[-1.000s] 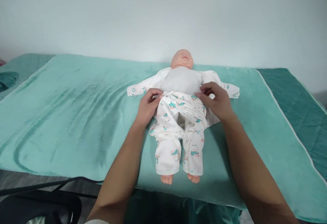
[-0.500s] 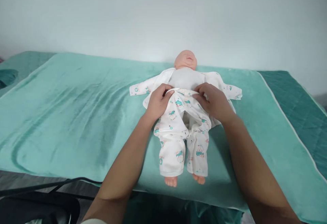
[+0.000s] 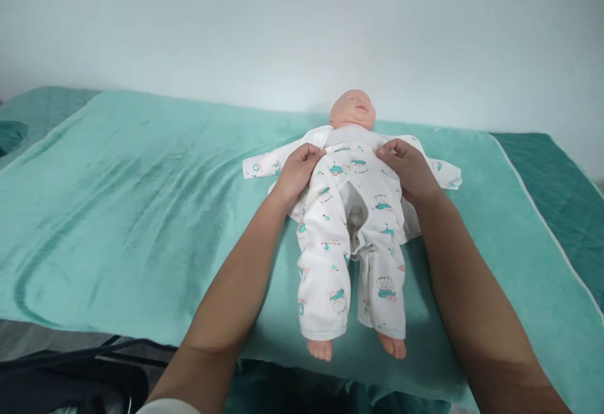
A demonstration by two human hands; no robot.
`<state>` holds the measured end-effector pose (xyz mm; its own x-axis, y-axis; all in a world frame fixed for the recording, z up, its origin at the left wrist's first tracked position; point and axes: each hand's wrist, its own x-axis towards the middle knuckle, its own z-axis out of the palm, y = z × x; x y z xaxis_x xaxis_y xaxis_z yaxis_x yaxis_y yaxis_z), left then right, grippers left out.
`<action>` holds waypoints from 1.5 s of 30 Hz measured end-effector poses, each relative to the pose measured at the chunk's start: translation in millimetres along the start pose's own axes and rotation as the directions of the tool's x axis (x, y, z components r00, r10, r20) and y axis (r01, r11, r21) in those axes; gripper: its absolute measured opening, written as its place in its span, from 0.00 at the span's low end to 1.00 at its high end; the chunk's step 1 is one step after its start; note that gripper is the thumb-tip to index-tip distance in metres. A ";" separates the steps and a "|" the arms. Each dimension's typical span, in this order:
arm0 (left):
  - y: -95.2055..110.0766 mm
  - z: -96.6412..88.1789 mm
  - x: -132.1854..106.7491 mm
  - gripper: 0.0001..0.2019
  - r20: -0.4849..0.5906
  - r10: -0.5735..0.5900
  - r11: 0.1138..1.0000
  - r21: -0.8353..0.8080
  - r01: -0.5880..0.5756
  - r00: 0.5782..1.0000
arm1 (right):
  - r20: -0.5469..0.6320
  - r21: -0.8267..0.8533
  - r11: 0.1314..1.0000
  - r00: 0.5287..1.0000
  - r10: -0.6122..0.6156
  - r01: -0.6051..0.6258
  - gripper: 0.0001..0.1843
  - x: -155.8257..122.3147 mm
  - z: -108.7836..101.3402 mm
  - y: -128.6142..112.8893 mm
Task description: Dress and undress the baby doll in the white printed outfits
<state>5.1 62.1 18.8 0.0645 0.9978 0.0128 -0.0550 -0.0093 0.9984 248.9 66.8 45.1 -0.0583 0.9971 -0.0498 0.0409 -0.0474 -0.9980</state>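
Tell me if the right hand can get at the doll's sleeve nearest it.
Probably yes: that sleeve lies right beside the right hand, with nothing visible blocking its cuff. However, the fingers appear to be pinching the trousers at the top, so they'd likely need to let go first.

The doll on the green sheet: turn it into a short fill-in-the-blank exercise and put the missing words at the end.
1. The doll lies on its ____ on the green sheet.
2. The left hand and the right hand are both at the ____ of the trousers, not the cuffs.
3. Below the trouser legs, ____ bare feet show.
4. The jacket lies ____ at the front, not fastened.

Missing words: back; waist; two; open.
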 end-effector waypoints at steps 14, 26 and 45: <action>2.1 -28.2 -24.4 0.09 0.266 -0.128 0.991 0.078 0.111 0.956 | 0.255 -0.271 0.962 0.960 0.118 -0.047 0.16 -41.0 -46.8 2.3; 5.6 -34.7 -37.9 0.20 0.306 -0.264 0.959 -0.021 0.284 0.915 | 0.258 -0.334 0.940 0.953 0.158 -0.065 0.12 -51.9 -41.3 2.1; 0.8 -22.4 -39.5 0.17 0.233 -0.260 0.945 -0.139 0.297 0.937 | -0.078 0.166 0.979 0.988 0.132 -0.118 0.23 -50.8 -4.6 21.0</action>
<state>-19.8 24.1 17.9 0.3068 0.9222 -0.2354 -0.1714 0.2969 0.9394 257.3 15.4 26.8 0.0256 0.9837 -0.1781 -0.1188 -0.1739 -0.9776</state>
